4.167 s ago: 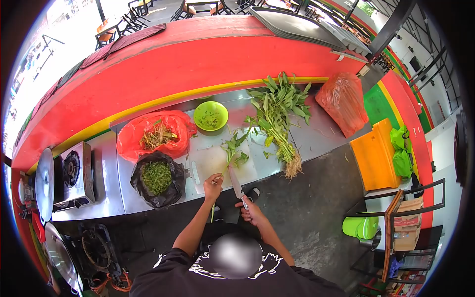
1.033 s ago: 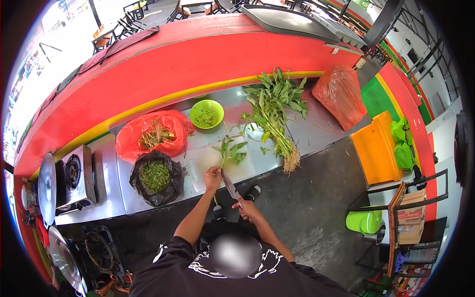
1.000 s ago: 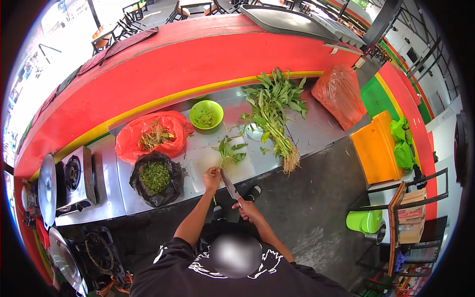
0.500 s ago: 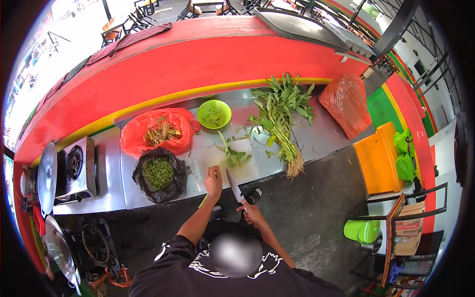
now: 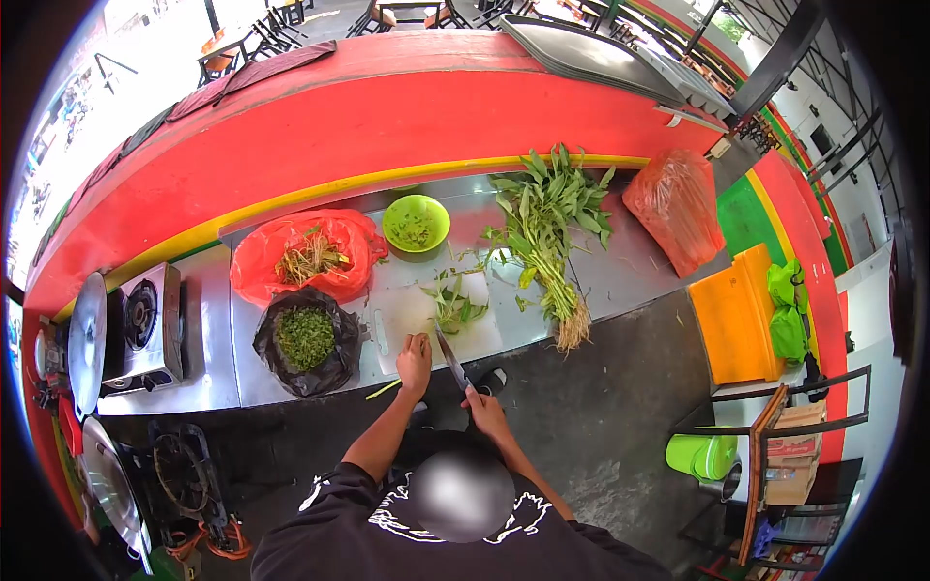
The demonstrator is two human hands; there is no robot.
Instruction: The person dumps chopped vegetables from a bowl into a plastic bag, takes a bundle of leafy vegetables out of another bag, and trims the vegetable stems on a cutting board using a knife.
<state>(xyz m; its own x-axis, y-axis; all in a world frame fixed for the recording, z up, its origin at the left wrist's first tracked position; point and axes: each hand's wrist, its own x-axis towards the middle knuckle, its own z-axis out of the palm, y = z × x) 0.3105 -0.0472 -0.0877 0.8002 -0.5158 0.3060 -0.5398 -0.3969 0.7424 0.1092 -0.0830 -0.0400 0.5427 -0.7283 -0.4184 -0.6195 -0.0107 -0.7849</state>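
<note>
My left hand (image 5: pixel 415 365) is closed over the near edge of a white cutting board (image 5: pixel 399 308). It grips a green stalk (image 5: pixel 384 389), whose end pokes out to the left below my fingers. In my right hand (image 5: pixel 486 412) is a kitchen knife (image 5: pixel 452 361), its blade pointing up and left onto the board, close beside my left fingers. Cut leafy greens (image 5: pixel 457 308) lie on the board just beyond the blade tip. Right of the board rests a bunch of long-stemmed greens (image 5: pixel 550 247) with roots attached.
A green bowl (image 5: pixel 434 232) stands behind the board. To the left are a red plastic bag (image 5: pixel 257 257) with stems and a black bag (image 5: pixel 334 363) of chopped greens. A gas stove (image 5: pixel 167 324) stands farther left; a tied orange-red bag (image 5: pixel 678 208) sits at right.
The knife has shifted slightly left, nearer my left fingers, and its blade is turned more edge-on. The leaves on the board lie lower and flatter. The stalk end now points farther left.
</note>
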